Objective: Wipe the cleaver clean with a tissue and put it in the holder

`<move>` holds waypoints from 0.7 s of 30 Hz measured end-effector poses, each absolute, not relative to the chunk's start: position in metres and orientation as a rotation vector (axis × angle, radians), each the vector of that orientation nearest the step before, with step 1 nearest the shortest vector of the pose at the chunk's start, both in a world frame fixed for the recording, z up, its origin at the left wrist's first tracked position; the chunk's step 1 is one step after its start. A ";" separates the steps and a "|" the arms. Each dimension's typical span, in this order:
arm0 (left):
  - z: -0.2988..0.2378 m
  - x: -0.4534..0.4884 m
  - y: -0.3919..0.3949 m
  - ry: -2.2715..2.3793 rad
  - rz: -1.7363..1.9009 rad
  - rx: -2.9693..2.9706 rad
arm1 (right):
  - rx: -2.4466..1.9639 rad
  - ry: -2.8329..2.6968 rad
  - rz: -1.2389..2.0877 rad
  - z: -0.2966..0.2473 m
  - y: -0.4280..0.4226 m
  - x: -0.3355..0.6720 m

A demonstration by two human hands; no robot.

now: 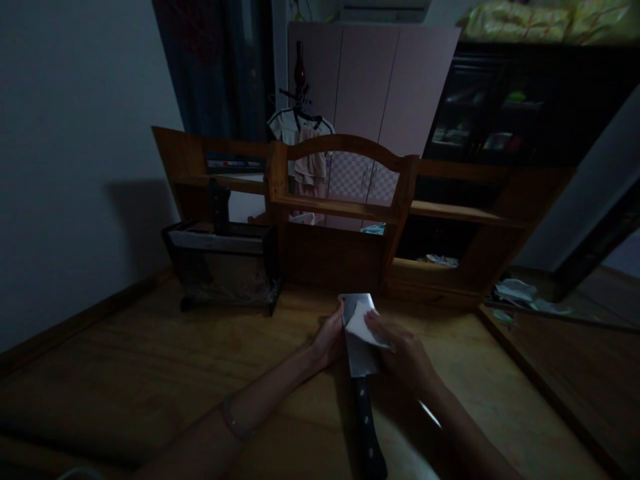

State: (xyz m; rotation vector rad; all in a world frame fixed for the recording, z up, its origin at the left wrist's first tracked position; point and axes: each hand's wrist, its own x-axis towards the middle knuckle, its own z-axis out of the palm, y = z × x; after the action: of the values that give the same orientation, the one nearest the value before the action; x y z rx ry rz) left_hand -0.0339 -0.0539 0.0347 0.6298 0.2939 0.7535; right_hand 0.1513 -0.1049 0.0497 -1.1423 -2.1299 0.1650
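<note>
Your left hand (330, 340) grips the knife (364, 365) over the middle of the surface (200, 360); your right hand (404, 355) holds the cloth (361, 327) against it. Wiping seems under way; how much remains is unclear.

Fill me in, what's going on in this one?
A person is handling a cleaver over a wooden tabletop. The left hand supports the blade along its left side, while the right hand holds a white cloth or tissue against the blade's face. The cleaver's black handle points back toward the person. Further back on the left stands a dark rack with another black handle sticking up.
</note>
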 end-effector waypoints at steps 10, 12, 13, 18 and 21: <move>0.023 -0.034 -0.046 0.326 0.749 0.593 | -1.056 -2.540 0.226 0.068 -0.125 0.136; 0.021 -0.034 -0.046 0.324 0.771 0.550 | -1.069 -2.554 0.184 0.065 -0.123 0.134; 0.022 -0.034 -0.046 0.323 0.780 0.533 | -1.082 -2.549 0.166 0.063 -0.121 0.133; 0.032 -0.032 -0.052 0.261 0.800 0.520 | -1.240 -2.441 0.090 0.058 -0.112 0.136; 0.034 -0.032 -0.052 0.242 0.789 0.528 | -1.288 -2.421 0.086 0.057 -0.111 0.139</move>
State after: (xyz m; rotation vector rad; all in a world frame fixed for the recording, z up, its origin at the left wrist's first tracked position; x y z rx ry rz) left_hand -0.0315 -0.0525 0.0342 0.5275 0.2423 0.7888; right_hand 0.1387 -0.1111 0.0575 -1.2877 -2.4213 0.0858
